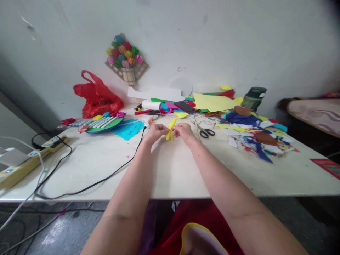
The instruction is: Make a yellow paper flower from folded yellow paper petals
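Between my two hands, above the middle of the white table (175,170), is a yellow paper flower (171,130) with flared, crinkled edges. My left hand (156,132) pinches it from the left side. From the right, my right hand (184,132) has its fingers closed at the flower's other side; the exact grip there is partly hidden by the fingers. Just beyond my left hand lies a glue gun (148,122) with a black cord. Black-handled scissors (207,133) rest to the right of my right hand.
Coloured paper scraps (255,131) are heaped at the right, near a dark green bottle (254,98). A red plastic bag (98,97), a round green craft piece (106,124) and blue sheets (129,129) lie left. The cord (106,179) crosses to a power strip (32,161).
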{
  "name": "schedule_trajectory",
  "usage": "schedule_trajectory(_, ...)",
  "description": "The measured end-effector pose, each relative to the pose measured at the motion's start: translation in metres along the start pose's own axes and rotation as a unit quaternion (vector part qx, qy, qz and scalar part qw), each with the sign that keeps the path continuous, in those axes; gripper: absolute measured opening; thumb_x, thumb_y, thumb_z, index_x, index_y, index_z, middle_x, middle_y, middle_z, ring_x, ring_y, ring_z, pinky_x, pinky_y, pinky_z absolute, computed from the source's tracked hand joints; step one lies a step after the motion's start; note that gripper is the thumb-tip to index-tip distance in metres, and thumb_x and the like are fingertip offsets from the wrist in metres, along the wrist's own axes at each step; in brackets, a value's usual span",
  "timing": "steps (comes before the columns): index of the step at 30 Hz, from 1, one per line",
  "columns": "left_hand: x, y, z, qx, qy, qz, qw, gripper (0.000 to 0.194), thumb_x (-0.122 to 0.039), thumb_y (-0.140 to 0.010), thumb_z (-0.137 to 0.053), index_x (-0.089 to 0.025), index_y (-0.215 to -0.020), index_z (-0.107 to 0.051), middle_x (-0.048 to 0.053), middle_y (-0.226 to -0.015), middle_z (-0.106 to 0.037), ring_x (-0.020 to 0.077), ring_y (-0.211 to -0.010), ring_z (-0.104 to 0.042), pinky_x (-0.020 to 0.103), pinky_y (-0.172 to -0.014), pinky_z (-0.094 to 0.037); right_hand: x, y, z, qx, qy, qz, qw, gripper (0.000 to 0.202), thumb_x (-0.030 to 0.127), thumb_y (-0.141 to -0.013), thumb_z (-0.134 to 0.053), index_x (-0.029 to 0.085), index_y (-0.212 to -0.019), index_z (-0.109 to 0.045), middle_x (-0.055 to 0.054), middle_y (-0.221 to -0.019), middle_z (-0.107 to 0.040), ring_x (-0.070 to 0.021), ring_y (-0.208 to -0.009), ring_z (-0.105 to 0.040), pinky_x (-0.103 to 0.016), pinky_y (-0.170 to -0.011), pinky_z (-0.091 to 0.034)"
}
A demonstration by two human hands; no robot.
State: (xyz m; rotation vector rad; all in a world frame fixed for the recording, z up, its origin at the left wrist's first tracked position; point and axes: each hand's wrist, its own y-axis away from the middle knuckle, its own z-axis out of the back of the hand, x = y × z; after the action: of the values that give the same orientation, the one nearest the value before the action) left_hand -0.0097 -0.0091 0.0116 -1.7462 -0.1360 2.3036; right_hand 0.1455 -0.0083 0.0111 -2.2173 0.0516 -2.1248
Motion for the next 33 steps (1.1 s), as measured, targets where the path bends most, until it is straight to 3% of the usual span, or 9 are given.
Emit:
schedule_trajectory(19,0.012,-0.003,-0.002,0.048,0.088,0.04,0.994,0.03,-0.035,-0.062,-0.074,-0.008,-0.072,-0.066,0.006,-0.068,-0.066,0.0147,-0.066,-0.062,0.033,-0.075,-0.051,-0.002,-0.001,-0.005,-0.008,0.02,-0.004,1.0,0.02,0.008,-0.07,-0.056,0.014,-0.051,-0.057,0.001,-0.041,-0.056,-0.0108,-0.041,-0.055,-0.022,-0.047,-0.05)
schedule_trajectory(25,0.015,-0.006,-0.002,0.021,0.062,0.041,0.997,0.026,-0.029,-0.055,-0.076,-0.011,-0.07,-0.065,0.003,-0.064,-0.064,0.0138,-0.062,-0.06,0.031,-0.071,-0.051,0.0,0.002,-0.007,-0.004,0.016,-0.011,1.0,0.022,0.007,-0.07,-0.057,0.015,-0.05,-0.055,0.002,-0.041,-0.055,-0.011,-0.041,-0.055,-0.023,-0.048,-0.051)
schedule_trajectory(33,0.009,-0.003,-0.002,0.013,0.13,0.042,0.991,0.02,-0.026,-0.057,-0.072,-0.01,-0.067,-0.062,0.001,-0.061,-0.061,0.0117,-0.061,-0.058,0.033,-0.075,-0.051,0.003,0.002,-0.005,-0.026,-0.063,-0.017,0.998,0.009,0.011,-0.074,-0.058,0.015,-0.068,-0.056,0.004,-0.051,-0.059,-0.0083,-0.041,-0.054,-0.02,-0.042,-0.047)
